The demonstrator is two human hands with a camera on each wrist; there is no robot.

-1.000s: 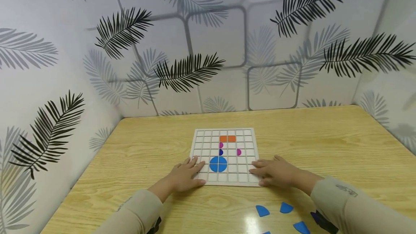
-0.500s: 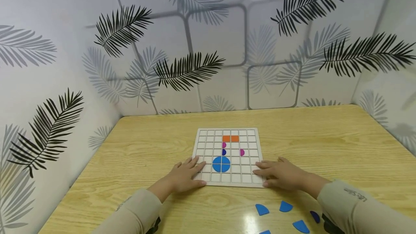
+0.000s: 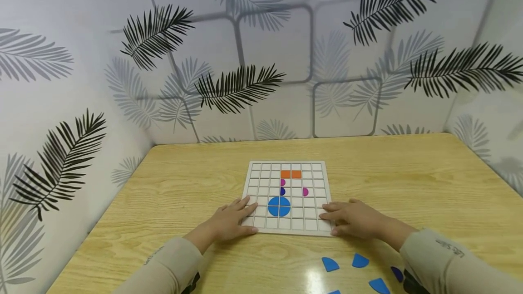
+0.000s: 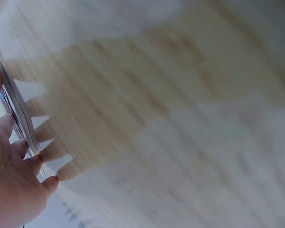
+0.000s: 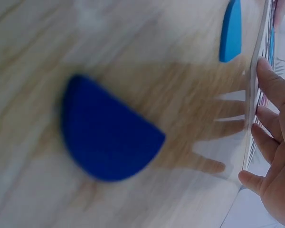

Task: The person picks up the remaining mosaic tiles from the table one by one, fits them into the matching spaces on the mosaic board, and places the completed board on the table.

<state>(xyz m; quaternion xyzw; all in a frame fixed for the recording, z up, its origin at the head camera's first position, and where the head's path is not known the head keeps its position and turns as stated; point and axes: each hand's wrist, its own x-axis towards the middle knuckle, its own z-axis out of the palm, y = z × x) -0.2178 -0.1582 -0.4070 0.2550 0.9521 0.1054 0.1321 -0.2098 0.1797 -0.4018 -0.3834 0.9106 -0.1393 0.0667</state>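
A white grid board (image 3: 312, 226) lies flat on the table between my two hands. My left hand (image 3: 230, 221), fingers spread, rests on its lower left edge. On the lower right edge rests my right hand (image 3: 353, 219), fingers extended. Two orange squares (image 3: 291, 174) sit in an upper row of the grid. Below them are a magenta half-circle (image 3: 283, 182) and a dark blue half-circle (image 3: 282, 191). Blue quarter-circles (image 3: 279, 206) form a full disc lower down. Another magenta half-circle (image 3: 305, 192) sits farther right. The left wrist view shows my left hand (image 4: 19, 171) fingertips against the board's edge.
Several loose blue quarter-circles (image 3: 360, 261) lie on the wooden table (image 3: 184, 171) in front of the board. A dark blue half-circle (image 5: 109, 133) lies near my right wrist. A leaf-patterned wall (image 3: 282, 108) stands behind the table.
The board has shifted slightly to the right. My right hand has moved right with it, while my left hand has stayed nearly in place. The loose dark blue half-circle shows more beside my right sleeve.
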